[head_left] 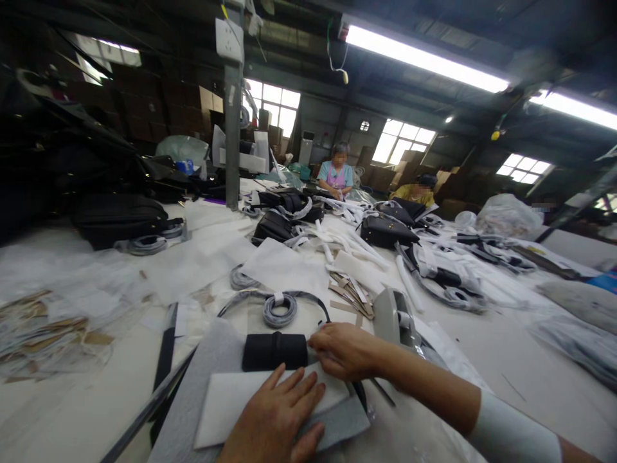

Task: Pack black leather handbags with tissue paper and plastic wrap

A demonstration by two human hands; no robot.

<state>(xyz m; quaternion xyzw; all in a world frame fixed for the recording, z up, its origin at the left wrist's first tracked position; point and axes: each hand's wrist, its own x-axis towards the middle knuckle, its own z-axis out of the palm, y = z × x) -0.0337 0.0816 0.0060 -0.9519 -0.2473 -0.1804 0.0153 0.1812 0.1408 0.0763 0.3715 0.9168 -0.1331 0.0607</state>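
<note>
My left hand [277,418] lies flat with fingers spread on a white foam sheet [231,405], which rests on a grey felt pad [193,399]. My right hand [344,350] is curled at the sheet's far edge, its fingers pinched next to a small black rolled strap piece [274,350]. What the fingers grip is hidden. A coiled grey strap [279,310] with a white band lies just beyond, with a thin black strap [270,297] arcing around it.
A tape dispenser [395,315] stands to the right of my hand. Cardboard tags [354,292], white sheets, black bags [385,230] and wrapped straps cover the table. Plastic-wrapped stock [48,321] lies at left. Two people sit at the far end. A post [232,128] rises from the table.
</note>
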